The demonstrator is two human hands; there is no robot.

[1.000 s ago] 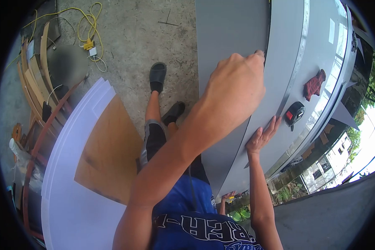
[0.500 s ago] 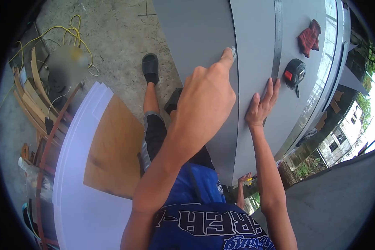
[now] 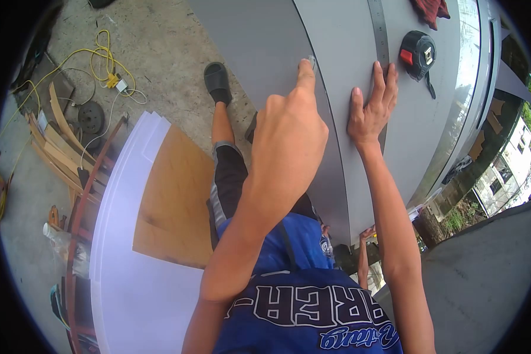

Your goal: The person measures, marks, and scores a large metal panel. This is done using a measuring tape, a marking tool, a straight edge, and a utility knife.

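My left hand (image 3: 292, 127) reaches over the grey sheet (image 3: 259, 35) with its index finger stretched out and the other fingers curled under. The fingertip presses beside a small whitish, shiny spot at the dark seam between this sheet and the grey panel (image 3: 351, 53) to its right. What the curled fingers hold is hidden, and I cannot tell what it is. Flat on the panel, fingers spread, my right hand (image 3: 373, 109) covers part of a long metal ruler (image 3: 379, 29). A black and red tape measure (image 3: 418, 54) lies just beyond its fingertips.
A red cloth (image 3: 432, 12) lies on the panel beyond the tape measure. Another person's hand (image 3: 367, 233) shows at the panel's near end. On my left stand white sheets (image 3: 121, 194) with a brown board (image 3: 177, 203). A yellow cord (image 3: 107, 53) and wood strips (image 3: 56, 150) lie on the floor.
My left fingertip has come down along the seam toward my body. My right hand stays in place on the ruler. The whole view has shifted, so the tape measure and cloth appear higher.
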